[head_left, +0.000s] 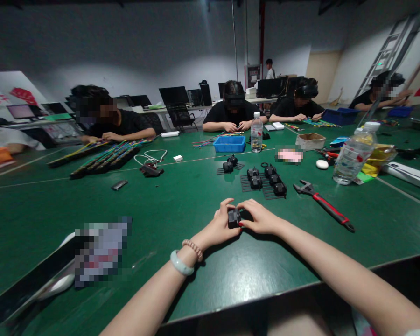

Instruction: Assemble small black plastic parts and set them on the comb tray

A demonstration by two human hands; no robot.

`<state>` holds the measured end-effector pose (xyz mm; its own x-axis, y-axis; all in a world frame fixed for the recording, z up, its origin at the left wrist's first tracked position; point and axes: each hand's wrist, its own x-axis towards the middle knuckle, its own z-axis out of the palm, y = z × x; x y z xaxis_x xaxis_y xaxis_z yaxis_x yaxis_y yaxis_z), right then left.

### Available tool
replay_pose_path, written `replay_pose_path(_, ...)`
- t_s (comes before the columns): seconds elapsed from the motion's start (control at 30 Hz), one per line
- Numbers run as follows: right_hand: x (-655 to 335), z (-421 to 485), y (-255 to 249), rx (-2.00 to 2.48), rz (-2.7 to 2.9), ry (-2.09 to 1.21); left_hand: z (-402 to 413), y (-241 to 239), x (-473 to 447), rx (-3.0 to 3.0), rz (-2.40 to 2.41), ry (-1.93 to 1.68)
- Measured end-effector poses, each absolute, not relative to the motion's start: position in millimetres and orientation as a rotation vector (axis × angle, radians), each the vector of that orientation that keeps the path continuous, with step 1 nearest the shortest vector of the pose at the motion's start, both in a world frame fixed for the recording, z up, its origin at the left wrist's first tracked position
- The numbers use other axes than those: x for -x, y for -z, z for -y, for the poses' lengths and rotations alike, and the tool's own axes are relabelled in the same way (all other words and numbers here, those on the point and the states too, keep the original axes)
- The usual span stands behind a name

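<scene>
Small black block-shaped part (234, 218): held between both hands, low over the green worktop (182, 205), near the worktop's near edge and about midway across it.

Left hand (220, 225): fingers closed on the left side of the part, thumb over its top; a bead bracelet and a pale bangle on the wrist.

Right hand (260, 218): fingers closed on the right side of the part, fingertips meeting those of the left hand above it.

Black parts in a cluster (266, 179): several like pieces resting on flat ribbed black strips, just beyond the hands, apart from them.

Adjustable wrench (322, 204): red-and-black handle, lying flat to the right of the cluster, jaw end toward the cluster, handle end toward the near edge.

Water bottle (353, 154): clear, upright but leaning in the view, far right, beside a yellow packet (383, 158).

Second water bottle (256, 133): upright, next to a blue tray (229, 143), well beyond the cluster.

Cardboard box (310, 140): small, open, right of the second bottle.

Coloured cable bundles (105, 158): lying in long rows at far left, before a seated person.

Open room: bare green surface to the left of the hands and between them and the near edge; a flat dark object with blurred markings (56, 270) lies at the near left corner. Other people sit along the far edge.
</scene>
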<state>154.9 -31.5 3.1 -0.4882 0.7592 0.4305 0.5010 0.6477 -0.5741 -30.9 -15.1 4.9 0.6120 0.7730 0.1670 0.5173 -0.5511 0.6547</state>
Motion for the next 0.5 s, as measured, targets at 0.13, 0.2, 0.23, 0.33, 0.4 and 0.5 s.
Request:
replay_pose_path(0.13, -154.6, 32.8, -4.6, 0.985, 2.189, -0.493, 15.4, -5.5, 30.9, -2.277, -1.022, -0.598)
replay_pose_path(0.2, -154.4, 33.3, -5.3, 0.991, 2.192, -0.494, 15.5, -5.6, 30.9, -2.276, -1.023, -0.598)
replay_pose_path(0.23, -154.3, 33.4, -5.5, 0.992, 2.194, -0.491, 15.5, -5.6, 30.9, -2.275, -1.022, -0.599)
replay_pose_path(0.33, -154.2, 33.4, -5.5, 0.992, 2.201, -0.479, 15.4, -4.9, 30.9, -2.273, -1.02, -0.609)
replay_pose_path(0.4, -154.2, 32.9, -5.2, 0.996, 2.207, -0.478, 15.4, -4.5, 30.8, -2.276, -1.019, -0.614)
replay_pose_path(0.5, -154.3, 31.8, -4.7, 1.005, 2.209, -0.489, 15.9, -4.7, 30.7, -2.274, -1.022, -0.619)
